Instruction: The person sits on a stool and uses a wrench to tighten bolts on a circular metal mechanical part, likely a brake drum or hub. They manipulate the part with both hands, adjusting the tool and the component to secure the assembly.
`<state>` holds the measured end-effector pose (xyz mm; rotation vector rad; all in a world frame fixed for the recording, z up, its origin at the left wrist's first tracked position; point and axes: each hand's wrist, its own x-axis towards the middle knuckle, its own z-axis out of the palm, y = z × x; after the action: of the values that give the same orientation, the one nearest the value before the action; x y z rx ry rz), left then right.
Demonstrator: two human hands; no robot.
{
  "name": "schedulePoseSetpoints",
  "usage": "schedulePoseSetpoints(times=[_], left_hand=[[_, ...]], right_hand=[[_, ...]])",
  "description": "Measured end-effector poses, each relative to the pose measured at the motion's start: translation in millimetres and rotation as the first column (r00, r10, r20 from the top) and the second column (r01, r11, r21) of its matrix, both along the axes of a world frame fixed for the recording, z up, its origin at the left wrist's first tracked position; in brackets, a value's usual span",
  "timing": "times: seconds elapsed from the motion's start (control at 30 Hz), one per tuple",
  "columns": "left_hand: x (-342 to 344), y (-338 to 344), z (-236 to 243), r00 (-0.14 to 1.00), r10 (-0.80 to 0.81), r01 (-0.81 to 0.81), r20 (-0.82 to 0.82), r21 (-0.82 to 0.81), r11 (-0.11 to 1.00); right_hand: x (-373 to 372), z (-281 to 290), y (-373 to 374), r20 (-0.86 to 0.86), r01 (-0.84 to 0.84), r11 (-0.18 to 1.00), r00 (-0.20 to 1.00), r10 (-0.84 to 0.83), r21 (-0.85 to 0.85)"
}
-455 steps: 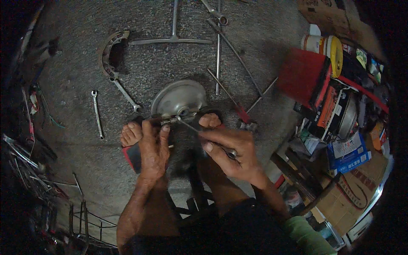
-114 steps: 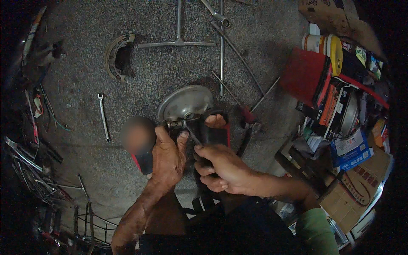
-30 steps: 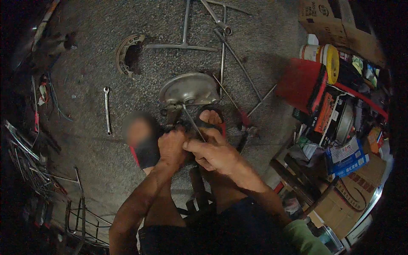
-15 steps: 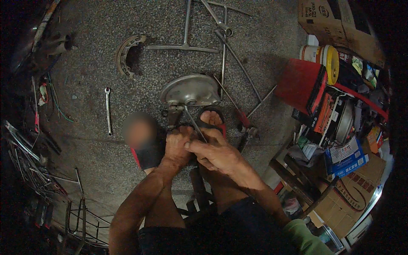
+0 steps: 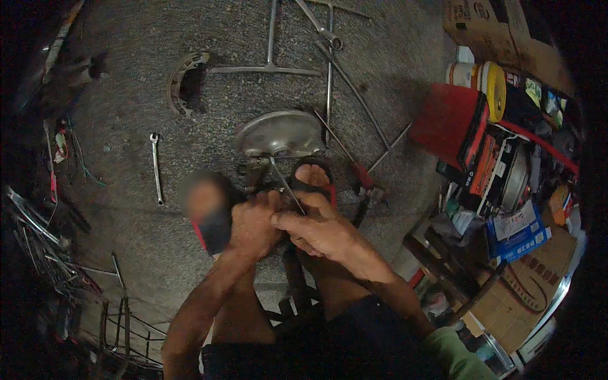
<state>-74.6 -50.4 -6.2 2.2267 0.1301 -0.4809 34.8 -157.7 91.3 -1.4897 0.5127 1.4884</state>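
Between my feet, a dished round metal plate [image 5: 278,132] stands propped on the ground, its near edge toward my hands. A thin metal rod [image 5: 283,177] slants from the plate's near edge back to my right hand [image 5: 324,227], whose fingers are closed round it with the thumb along the top. My left hand [image 5: 254,223] is closed right beside it, knuckles up and touching the right. What the left fingers grip is hidden beneath them. A dark bracket-like part [image 5: 256,171] sits below the plate, partly covered by shadow.
On the gravelly floor lie a curved brake shoe [image 5: 180,82], a combination wrench [image 5: 156,170], a T-handle bar [image 5: 271,68] and a red-handled screwdriver [image 5: 362,174]. Cartons, a yellow-rimmed bucket [image 5: 495,94] and a red panel [image 5: 446,120] crowd the right. Metal racks [image 5: 123,323] stand at the left.
The whole view has shifted slightly left. Both hands keep their grip near the rod, the left a little lower and farther left in the picture.
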Motion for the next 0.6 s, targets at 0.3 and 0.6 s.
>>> schedulePoseSetpoints(times=[0.3, 0.6], left_hand=[[5.2, 43.8, 46.3, 0.554, 0.638, -0.832, -0.535, -0.349, 0.431], [7.9, 49.8, 28.8, 0.884, 0.465, -0.465, 0.042, -0.005, 0.885]], right_hand=[[-11.0, -8.6, -0.5, 0.044, 0.01, 0.992, 0.999, -0.005, -0.122], [-2.1, 0.1, 5.3, -0.023, 0.012, 0.998, 1.0, -0.014, -0.065]])
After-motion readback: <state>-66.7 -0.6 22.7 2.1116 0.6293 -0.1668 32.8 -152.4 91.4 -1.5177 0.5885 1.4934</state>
